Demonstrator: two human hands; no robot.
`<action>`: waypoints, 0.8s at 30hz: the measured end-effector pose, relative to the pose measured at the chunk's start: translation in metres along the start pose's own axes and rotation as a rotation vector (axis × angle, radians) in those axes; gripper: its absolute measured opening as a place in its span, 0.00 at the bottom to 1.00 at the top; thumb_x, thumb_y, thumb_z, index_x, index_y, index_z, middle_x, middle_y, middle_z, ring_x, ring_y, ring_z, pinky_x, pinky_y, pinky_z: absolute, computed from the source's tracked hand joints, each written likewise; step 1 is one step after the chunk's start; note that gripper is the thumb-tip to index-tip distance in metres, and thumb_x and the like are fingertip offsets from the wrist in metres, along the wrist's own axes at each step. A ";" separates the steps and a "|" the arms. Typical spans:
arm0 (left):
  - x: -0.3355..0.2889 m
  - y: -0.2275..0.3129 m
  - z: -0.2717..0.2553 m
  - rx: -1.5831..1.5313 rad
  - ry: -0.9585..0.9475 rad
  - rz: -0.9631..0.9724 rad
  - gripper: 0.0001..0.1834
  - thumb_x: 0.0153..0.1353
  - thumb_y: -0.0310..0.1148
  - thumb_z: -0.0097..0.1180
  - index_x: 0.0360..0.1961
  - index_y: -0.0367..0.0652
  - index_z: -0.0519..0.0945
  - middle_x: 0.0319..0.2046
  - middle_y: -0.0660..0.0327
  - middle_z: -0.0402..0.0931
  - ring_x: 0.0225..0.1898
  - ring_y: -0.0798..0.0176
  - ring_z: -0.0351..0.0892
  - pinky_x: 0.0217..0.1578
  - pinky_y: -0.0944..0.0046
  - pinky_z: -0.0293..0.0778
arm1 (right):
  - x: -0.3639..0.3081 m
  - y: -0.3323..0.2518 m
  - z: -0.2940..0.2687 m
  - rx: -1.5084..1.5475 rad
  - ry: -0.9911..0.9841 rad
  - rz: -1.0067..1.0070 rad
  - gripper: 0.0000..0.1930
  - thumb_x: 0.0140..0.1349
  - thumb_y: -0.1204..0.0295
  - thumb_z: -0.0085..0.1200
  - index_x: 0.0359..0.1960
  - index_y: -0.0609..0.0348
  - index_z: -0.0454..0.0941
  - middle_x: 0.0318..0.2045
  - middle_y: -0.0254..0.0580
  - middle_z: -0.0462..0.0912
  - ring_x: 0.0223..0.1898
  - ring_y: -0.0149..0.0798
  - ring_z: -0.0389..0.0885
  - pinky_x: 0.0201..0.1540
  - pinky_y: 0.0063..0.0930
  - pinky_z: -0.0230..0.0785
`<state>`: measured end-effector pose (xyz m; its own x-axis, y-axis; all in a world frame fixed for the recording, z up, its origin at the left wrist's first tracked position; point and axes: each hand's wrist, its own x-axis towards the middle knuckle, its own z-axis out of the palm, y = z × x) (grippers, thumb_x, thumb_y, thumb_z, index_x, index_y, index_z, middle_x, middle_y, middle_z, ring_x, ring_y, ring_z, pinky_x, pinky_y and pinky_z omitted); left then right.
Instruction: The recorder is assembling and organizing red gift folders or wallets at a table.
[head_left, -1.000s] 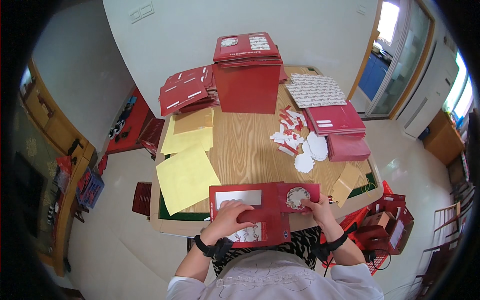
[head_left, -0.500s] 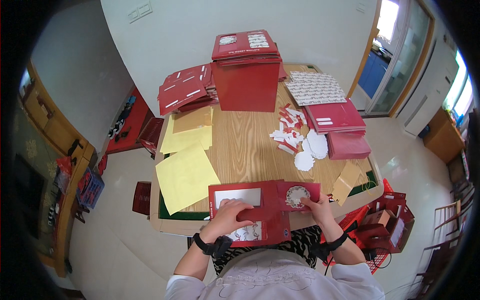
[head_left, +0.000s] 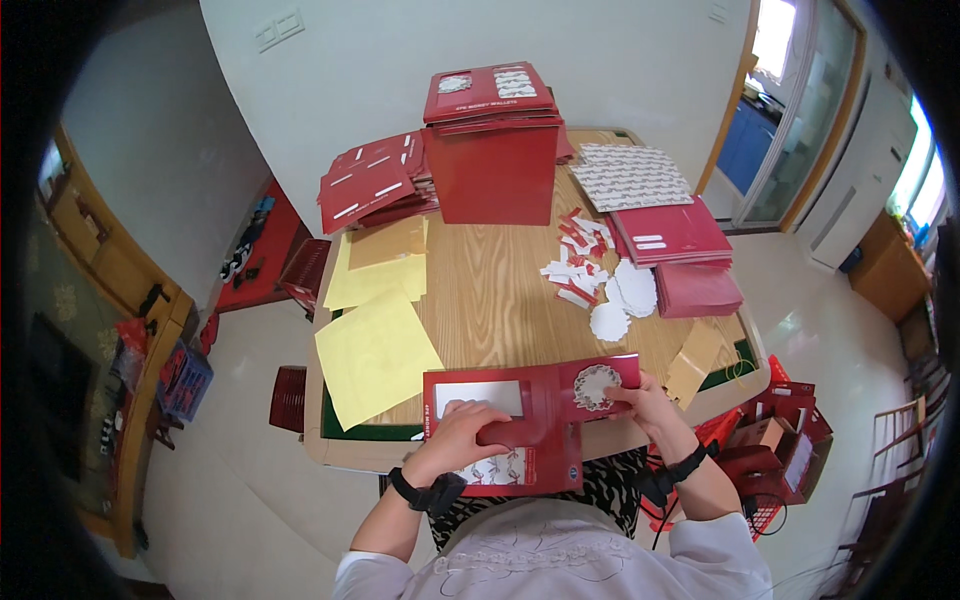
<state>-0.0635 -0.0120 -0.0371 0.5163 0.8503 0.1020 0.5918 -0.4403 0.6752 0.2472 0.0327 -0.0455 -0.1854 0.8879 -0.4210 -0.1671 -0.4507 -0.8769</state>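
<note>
A red printed card folder (head_left: 540,420) lies at the table's near edge, overhanging it. It has a white rectangle upper left and a patterned white panel lower left. My left hand (head_left: 458,440) rests on the folder's left part, fingers laid over it and thumb apart. On the right, my right hand (head_left: 650,410) pinches the edge of a small red wallet (head_left: 625,370) between thumb and fingers. The wallet bears a round lacy white ornament (head_left: 597,388) and overlaps the folder's upper right; whether the two are joined I cannot tell.
Yellow sheets (head_left: 375,355) lie left. A red box (head_left: 497,175) stands at the back beside stacked red cards (head_left: 370,180). On the right are white discs (head_left: 610,322), paper strips (head_left: 575,270), red wallets (head_left: 675,232) and a patterned stack (head_left: 630,175). A red crate (head_left: 765,510) sits on the floor.
The small wallet's right end has lifted and tilted slightly upward in my right hand. The folder has shifted a little to the right in view. My left hand stays on it.
</note>
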 end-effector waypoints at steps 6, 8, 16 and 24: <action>0.000 0.001 0.000 -0.007 -0.007 -0.008 0.22 0.44 0.41 0.65 0.41 0.47 0.76 0.37 0.62 0.75 0.43 0.59 0.71 0.47 0.60 0.57 | -0.002 0.002 0.000 -0.002 0.015 -0.014 0.14 0.52 0.79 0.56 0.41 0.57 0.74 0.33 0.37 0.80 0.29 0.31 0.80 0.24 0.24 0.75; 0.000 0.000 0.000 -0.009 -0.012 -0.011 0.22 0.44 0.41 0.65 0.41 0.47 0.76 0.37 0.62 0.75 0.43 0.59 0.71 0.47 0.60 0.57 | -0.001 0.002 0.002 -0.001 0.017 -0.012 0.13 0.52 0.79 0.56 0.41 0.57 0.74 0.33 0.37 0.80 0.29 0.31 0.80 0.24 0.23 0.75; 0.001 0.000 0.001 0.040 -0.002 0.003 0.23 0.45 0.40 0.65 0.43 0.47 0.76 0.37 0.60 0.73 0.44 0.57 0.69 0.47 0.60 0.58 | 0.001 0.017 0.001 -0.083 0.038 -0.161 0.11 0.53 0.79 0.56 0.40 0.59 0.75 0.31 0.37 0.81 0.26 0.29 0.79 0.23 0.21 0.74; 0.000 0.002 0.000 0.054 0.001 0.016 0.22 0.46 0.40 0.64 0.43 0.46 0.76 0.36 0.59 0.72 0.42 0.55 0.68 0.46 0.60 0.59 | -0.005 0.007 0.003 0.023 0.058 0.009 0.13 0.53 0.79 0.55 0.41 0.58 0.74 0.33 0.37 0.80 0.28 0.31 0.80 0.23 0.23 0.75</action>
<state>-0.0622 -0.0133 -0.0360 0.5258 0.8430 0.1131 0.6159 -0.4691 0.6329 0.2446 0.0245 -0.0491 -0.1308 0.8874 -0.4421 -0.1882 -0.4601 -0.8677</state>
